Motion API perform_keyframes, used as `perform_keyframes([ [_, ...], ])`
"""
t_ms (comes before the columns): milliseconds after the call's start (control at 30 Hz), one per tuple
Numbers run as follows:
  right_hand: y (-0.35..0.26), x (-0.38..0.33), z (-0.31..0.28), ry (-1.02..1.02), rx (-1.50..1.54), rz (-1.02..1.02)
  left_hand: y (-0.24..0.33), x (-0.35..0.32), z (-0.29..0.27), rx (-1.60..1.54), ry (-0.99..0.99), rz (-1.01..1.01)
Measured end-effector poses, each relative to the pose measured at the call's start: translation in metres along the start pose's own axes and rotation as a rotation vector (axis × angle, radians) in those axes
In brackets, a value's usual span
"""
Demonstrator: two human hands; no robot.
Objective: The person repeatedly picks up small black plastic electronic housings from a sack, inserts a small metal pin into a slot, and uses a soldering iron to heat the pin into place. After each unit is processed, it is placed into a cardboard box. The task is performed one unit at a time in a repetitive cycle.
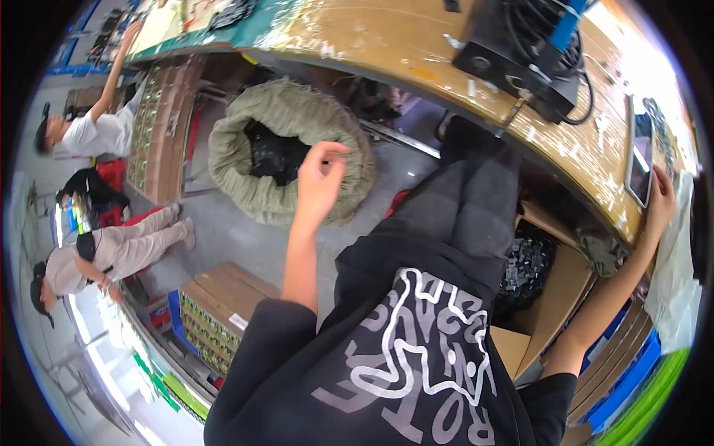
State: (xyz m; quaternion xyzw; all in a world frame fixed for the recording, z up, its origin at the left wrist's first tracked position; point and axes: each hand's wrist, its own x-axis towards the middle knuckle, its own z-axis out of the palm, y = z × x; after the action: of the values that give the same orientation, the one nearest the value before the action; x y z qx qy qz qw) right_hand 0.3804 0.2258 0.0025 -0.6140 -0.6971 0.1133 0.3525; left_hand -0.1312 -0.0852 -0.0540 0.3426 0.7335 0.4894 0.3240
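My left hand (320, 182) is raised over the near rim of a big olive-green cloth sack (230, 152). Its fingers are curled in toward the thumb, and a tiny dark spot shows between them, too small to name. Dark pieces (274, 152) lie inside the sack's open mouth. At the right end of the wooden workbench (387, 41), my right hand (660, 201) rests beside the lower end of a phone-like flat device (639, 160). Its fingers stretch along the device's edge and do not wrap round it. A chain-like strand (658, 123) lies past the device.
A black machine (513, 67) with cables stands on the bench. An open carton (561, 297) of small dark parts sits by my right side. Stacked cartons (234, 286) stand at left. Two people, one in a white shirt (100, 135) and one in beige trousers (137, 223), are farther left.
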Motion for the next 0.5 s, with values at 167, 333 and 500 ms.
perform_keyframes([
  [167,0.026,0.010,0.004,0.080,0.085,-0.085,-0.106,0.030,-0.081,0.688,0.478,-0.067],
  [333,0.020,0.003,0.003,0.043,0.554,0.113,-0.141,0.059,-0.098,1.221,0.365,-0.067],
  [500,0.003,-0.007,0.000,0.066,0.619,0.143,-0.148,0.062,-0.133,1.395,0.234,-0.164],
])
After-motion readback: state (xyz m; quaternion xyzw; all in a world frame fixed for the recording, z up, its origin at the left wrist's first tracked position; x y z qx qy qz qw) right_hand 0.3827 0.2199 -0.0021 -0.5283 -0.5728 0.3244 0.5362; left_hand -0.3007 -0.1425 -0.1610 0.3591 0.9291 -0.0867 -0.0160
